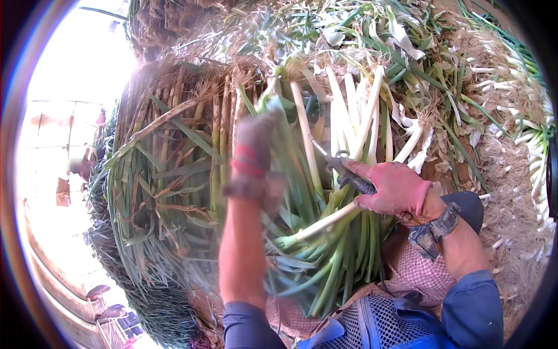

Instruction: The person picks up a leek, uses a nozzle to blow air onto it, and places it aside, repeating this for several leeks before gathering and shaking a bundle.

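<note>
A worker in gloves sits among leek-like plants, the right hand [393, 189] curled firmly around the grip of a dark hand tool [342, 167] whose thin metal nozzle points up and away toward the stalks. The left hand [256, 139], blurred, reaches out over green leaves [290, 174]; whether its fingers are closed on a stalk cannot be told.

The pale stalks [371, 107] stand clustered just beyond the tool, root ends away from the worker, with leafy tops [343, 256] fanning back toward the lap. One white stalk [328, 224] lies aslant over those leaves, its upper end just beside the underside of the right hand.

Each stalk looks light, fairly stiff along the white shank and limp in the leaves. The smooth, pale skin would likely be slippery and easily bruised, so the best hold seems to be around the firm shank, without squeezing hard.

To the left of the left hand, brownish, unstripped stalks [216, 131] lie packed together; a heap of torn leaves [405, 36] spreads beyond the pale ones.
</note>
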The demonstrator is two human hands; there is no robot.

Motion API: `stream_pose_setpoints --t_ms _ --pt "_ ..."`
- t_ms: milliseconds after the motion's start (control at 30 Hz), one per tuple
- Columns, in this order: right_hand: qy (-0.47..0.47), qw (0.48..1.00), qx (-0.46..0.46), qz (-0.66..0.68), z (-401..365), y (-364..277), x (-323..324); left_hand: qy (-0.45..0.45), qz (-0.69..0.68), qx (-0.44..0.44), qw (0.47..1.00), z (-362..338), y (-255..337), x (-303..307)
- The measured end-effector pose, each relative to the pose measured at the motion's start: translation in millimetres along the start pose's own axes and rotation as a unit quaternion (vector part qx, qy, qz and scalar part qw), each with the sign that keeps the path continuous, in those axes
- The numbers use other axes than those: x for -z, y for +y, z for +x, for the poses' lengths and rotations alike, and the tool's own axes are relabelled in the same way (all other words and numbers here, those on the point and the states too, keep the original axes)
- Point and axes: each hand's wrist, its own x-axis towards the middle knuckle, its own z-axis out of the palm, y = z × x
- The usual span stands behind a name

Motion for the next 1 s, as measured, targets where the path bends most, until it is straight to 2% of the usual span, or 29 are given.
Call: stream_pose_setpoints --t_ms 33,67,100,133,167,200,233,333,400,500,533,567,633,700,733,767,833,900,933,1000 --pt "-0.005 1.000 -0.007 0.002 0.0 -1.4 1.4 -0.008 -0.023 0.014 1.000 10.7 24.2 3.8" --pt "-0.007 1.000 -0.008 0.001 0.3 -1.2 0.5 -0.010 0.098 -0.170 0.980 19.2 49.7 9.6" --pt "0.003 1.000 -0.002 0.004 0.6 0.5 -1.4 -0.011 0.214 -0.346 0.914 25.1 64.5 12.9" --pt "0.012 1.000 0.004 0.007 0.9 2.2 -3.0 -0.013 0.221 -0.429 0.876 36.2 89.1 19.2" --pt "0.009 1.000 0.004 0.005 1.3 3.4 -3.8 -0.050 0.113 -0.412 0.903 47.6 119.5 26.6" --pt "0.019 0.999 0.005 0.026 2.4 3.9 -3.9 -0.103 -0.059 -0.362 0.925 55.6 152.5 32.5" --pt "0.028 0.998 0.006 0.048 3.1 3.8 -3.9 -0.131 -0.165 -0.324 0.922 57.2 173.5 37.8" --pt "0.050 0.995 -0.003 0.091 2.3 0.2 3.4 -0.173 -0.266 -0.280 0.906 52.9 192.1 41.4" --pt "0.096 0.985 0.005 0.144 3.4 5.9 -0.4 -0.212 -0.246 -0.268 0.907 48.2 154.0 30.5" --pt "0.119 0.983 0.046 0.132 7.2 12.6 -12.4 -0.274 -0.184 -0.223 0.917 44.9 27.6 4.1" --pt "0.077 0.990 0.016 0.113 4.0 4.7 -7.1 -0.195 -0.128 -0.150 0.961 33.8 -19.5 -10.6" --pt "0.077 0.991 0.016 0.110 3.8 2.2 -6.7 -0.117 -0.070 -0.064 0.989 19.9 -67.1 -21.7" --pt "0.062 0.995 -0.007 0.077 3.0 -2.4 -7.8 -0.037 0.007 0.043 0.998 -8.2 -137.0 -31.2" --pt "0.076 0.994 -0.014 0.082 3.8 -4.6 -8.1 0.064 0.085 -0.017 0.994 -24.5 -184.5 -26.5" --pt "0.061 0.996 -0.014 0.070 4.1 -6.8 -6.2 0.100 0.057 0.004 0.993 -27.7 -182.6 -16.0" --pt "0.046 0.997 -0.015 0.058 4.4 -8.5 -6.0 0.141 0.121 -0.011 0.982 -24.6 -178.9 -2.7" --pt "0.042 0.997 0.021 0.067 3.8 -14.7 -10.8 0.182 0.129 -0.015 0.975 -30.9 -142.8 16.1" --pt "0.022 0.999 0.048 0.001 8.5 -29.9 -10.5 0.186 0.175 -0.032 0.966 -14.1 -156.3 28.7" --pt "-0.008 0.999 -0.002 -0.036 10.6 -51.0 1.8 0.191 0.223 -0.047 0.955 -10.6 -160.1 31.2" --pt "-0.008 0.999 0.011 -0.052 23.2 -61.2 -1.9 0.194 0.205 -0.061 0.957 -12.2 -167.8 22.3"
